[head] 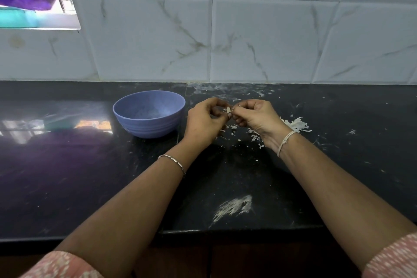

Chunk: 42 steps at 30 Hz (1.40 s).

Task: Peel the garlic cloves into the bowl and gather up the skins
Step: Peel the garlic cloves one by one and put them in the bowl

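1. Now the left hand (203, 119) and right hand (257, 117) are meeting at mid-frame, their curled fingers (217, 102) pinching a clove (228, 110) just right of the bowl (149, 127).
2. Peeling is seemingly going on; skins (295, 125) are lying on the counter (90, 176) right of the hands.
3. Next, the clove is probably needing a short carry left into the bowl.

Left hand (203, 119) and right hand (257, 117) bare, forearms uncovered up to the elbows. On the left wrist, a thin silver-toned bracelet (173, 161) of slim bar links. On the right wrist, a pale cream thread band (285, 142), doubled, with a small knot. Left sleeve (65, 265) and right sleeve (392, 257) of salmon-pink cloth with a fine white print.
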Available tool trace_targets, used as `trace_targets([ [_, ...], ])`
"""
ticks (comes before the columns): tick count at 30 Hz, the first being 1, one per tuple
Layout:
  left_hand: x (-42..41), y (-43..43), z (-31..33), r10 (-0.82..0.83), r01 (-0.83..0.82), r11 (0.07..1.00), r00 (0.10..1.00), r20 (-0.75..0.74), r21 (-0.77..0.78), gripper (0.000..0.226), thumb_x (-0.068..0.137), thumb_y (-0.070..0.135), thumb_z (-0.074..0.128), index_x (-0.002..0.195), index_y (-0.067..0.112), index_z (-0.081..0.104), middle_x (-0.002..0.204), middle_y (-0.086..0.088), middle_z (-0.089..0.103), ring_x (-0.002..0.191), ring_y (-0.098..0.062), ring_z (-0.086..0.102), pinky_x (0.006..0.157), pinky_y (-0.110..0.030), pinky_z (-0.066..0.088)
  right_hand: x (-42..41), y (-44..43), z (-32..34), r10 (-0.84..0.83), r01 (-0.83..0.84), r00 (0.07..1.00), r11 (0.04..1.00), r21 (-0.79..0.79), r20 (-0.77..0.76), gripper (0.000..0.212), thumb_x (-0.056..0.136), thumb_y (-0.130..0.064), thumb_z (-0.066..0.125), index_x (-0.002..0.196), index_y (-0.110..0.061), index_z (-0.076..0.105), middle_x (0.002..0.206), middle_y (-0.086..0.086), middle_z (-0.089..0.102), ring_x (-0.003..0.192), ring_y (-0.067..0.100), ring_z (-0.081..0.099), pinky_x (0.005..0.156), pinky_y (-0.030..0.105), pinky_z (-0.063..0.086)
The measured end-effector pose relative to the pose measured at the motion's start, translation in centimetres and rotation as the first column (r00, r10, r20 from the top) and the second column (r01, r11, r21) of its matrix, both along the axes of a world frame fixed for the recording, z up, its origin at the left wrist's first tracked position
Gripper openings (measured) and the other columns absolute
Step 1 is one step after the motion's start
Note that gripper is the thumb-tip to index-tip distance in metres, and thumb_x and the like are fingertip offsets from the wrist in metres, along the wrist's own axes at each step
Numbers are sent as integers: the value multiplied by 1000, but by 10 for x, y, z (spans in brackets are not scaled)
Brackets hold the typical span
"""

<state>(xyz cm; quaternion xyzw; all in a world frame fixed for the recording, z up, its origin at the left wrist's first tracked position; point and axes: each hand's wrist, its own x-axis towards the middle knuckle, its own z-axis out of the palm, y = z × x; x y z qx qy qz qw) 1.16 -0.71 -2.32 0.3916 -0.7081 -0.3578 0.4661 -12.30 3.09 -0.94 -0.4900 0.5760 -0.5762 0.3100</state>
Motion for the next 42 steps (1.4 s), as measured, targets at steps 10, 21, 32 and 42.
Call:
trace_targets([
  [10, 4, 7, 6, -115, 225, 914, 942, -314, 339, 18, 89, 9, 70, 105, 2, 68, 87, -12, 72, 70, -20, 69, 58, -26, 58, -3, -5, -6, -142, 97, 923, 985, -141, -357, 9, 76, -14, 74, 70, -18, 70, 72, 4, 71, 68, 19, 65, 74, 37, 55],
  [21, 3, 7, 8, -57, 208, 905, 924, -378, 372, 6, 90, 2, 64, 95, 5, 66, 84, -11, 64, 59, -15, 62, 58, -30, 59, 3, -2, -6, -199, 56, 829, 959, -276, -522, 4, 80, -10, 69, 78, -13, 68, 49, -5, 55, 45, 4, 47, 54, 15, 39],
  [32, 4, 3, 5, 0, 178, 921, 889, -458, 345, 10, 87, -1, 66, 87, 6, 59, 77, -8, 62, 59, -13, 60, 62, -32, 61, 11, -4, -6, -250, 84, 786, 949, -303, -565, 3, 81, -13, 68, 80, -16, 67, 60, -12, 57, 54, 4, 52, 57, 16, 41],
  [42, 3, 6, 7, -27, 220, 906, 882, -470, 361, 12, 88, -1, 64, 85, 9, 58, 92, -19, 64, 61, -13, 61, 57, -27, 59, 11, -9, -10, -175, 146, 970, 974, -172, -169, 9, 80, -11, 69, 75, -18, 68, 78, 7, 72, 78, 26, 71, 80, 47, 58],
])
